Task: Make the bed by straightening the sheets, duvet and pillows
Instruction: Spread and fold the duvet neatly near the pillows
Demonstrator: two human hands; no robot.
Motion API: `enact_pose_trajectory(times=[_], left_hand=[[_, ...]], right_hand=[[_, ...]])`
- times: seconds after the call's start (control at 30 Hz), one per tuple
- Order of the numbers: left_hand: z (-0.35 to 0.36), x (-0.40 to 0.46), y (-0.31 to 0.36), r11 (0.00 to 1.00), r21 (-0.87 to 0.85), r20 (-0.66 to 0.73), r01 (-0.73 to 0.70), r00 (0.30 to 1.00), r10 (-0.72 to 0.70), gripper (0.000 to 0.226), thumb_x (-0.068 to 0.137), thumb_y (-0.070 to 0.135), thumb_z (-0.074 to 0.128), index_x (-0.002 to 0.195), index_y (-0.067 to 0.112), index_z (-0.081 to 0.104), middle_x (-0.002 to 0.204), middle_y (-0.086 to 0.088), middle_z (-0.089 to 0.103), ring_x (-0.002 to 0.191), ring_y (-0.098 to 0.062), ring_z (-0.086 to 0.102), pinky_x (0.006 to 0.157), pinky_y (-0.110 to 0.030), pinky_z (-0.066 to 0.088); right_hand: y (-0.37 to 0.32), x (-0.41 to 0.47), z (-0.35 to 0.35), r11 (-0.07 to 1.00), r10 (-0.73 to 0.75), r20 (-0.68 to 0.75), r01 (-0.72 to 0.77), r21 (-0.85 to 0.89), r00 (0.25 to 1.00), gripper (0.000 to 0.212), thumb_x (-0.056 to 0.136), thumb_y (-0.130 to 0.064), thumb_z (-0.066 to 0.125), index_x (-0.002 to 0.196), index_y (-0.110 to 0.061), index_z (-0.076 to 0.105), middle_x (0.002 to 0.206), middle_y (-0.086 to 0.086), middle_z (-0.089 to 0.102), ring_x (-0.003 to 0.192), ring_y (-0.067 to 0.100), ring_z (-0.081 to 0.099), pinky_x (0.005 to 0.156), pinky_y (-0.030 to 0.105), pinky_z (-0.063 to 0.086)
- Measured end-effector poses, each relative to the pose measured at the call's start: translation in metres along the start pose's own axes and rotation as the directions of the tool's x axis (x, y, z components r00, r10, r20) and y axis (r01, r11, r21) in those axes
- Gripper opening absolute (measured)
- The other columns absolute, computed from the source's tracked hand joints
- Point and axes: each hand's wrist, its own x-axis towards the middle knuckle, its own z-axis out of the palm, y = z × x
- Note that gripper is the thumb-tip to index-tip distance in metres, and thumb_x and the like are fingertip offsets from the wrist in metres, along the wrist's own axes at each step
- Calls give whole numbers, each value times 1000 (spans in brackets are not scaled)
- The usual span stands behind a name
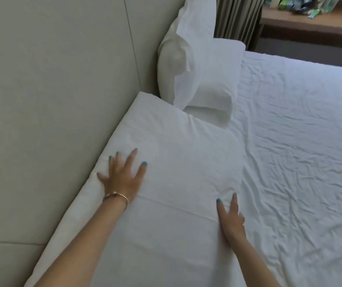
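A large white pillow (178,162) lies flat at the head of the bed, along the padded headboard (52,100). My left hand (122,177) presses on its far-left part with fingers spread. My right hand (231,220) lies flat with straight fingers on the pillow's right edge, where it meets the creased white sheet (300,152). Beyond it a second white pillow (213,79) lies flat, and a third pillow (186,44) stands leaning against the headboard. No duvet is in view.
A beige curtain (236,17) hangs behind the far pillows. A wooden desk (311,27) with several small items stands past the far side of the bed. The wrinkled sheet covers the whole right half of the view.
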Motion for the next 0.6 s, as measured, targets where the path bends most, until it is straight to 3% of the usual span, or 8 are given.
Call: enact_pose_trajectory(times=[0.07, 0.2, 0.37, 0.5, 0.53, 0.6], left_hand=[[25, -16, 10, 974, 213, 1, -76, 997, 78, 66, 83, 79, 18, 144, 57, 5, 160, -3, -5, 146, -31, -8, 102, -67, -2], [52, 1, -1, 966, 252, -16, -49, 998, 55, 71, 78, 84, 5, 144, 57, -1, 160, -3, -14, 145, -32, -16, 104, -72, -2], [56, 7, -1, 953, 301, 27, -31, 999, 24, 72, 74, 85, -4, 139, 58, -20, 156, 1, -28, 143, -29, -24, 104, -71, -6], [45, -13, 0, 956, 291, -16, -33, 999, 40, 64, 89, 73, 15, 147, 51, -2, 161, -1, -10, 147, -27, -6, 111, -62, 3], [44, -23, -2, 962, 270, -45, -44, 997, 58, 61, 92, 66, 18, 149, 47, 7, 162, -1, -4, 148, -26, -1, 113, -57, 6], [47, -57, -9, 978, 194, -97, -79, 990, 100, 59, 93, 57, 18, 150, 40, 21, 161, -3, 10, 147, -24, 9, 116, -50, 10]], right_hand=[[6, 0, -5, 999, -31, 13, 32, -40, 999, 79, 88, -70, 40, 151, -48, -2, 156, 20, 22, 138, 39, 32, 111, 51, 26], [4, -8, 8, 986, -58, -19, 55, -159, 998, 67, 93, -66, 29, 148, -52, -6, 162, 10, 4, 142, 40, 23, 112, 54, 22], [10, -42, 46, 821, -413, -71, 338, -460, 908, 62, 90, -69, 14, 146, -56, -9, 161, -18, -12, 148, 30, -11, 116, 54, 3], [42, -36, 29, 485, -738, 191, 706, -517, 647, 61, 93, -62, 22, 150, -52, 1, 162, -18, -5, 150, 11, -9, 119, 43, -6], [50, -34, 22, 441, -756, 236, 741, -506, 611, 60, 94, -60, 24, 150, -52, 2, 162, -18, -5, 150, 11, -8, 120, 41, -5], [61, -32, 12, 429, -736, 284, 748, -506, 614, 59, 95, -60, 21, 149, -53, -2, 160, -21, -10, 149, 9, -12, 120, 39, -4]])
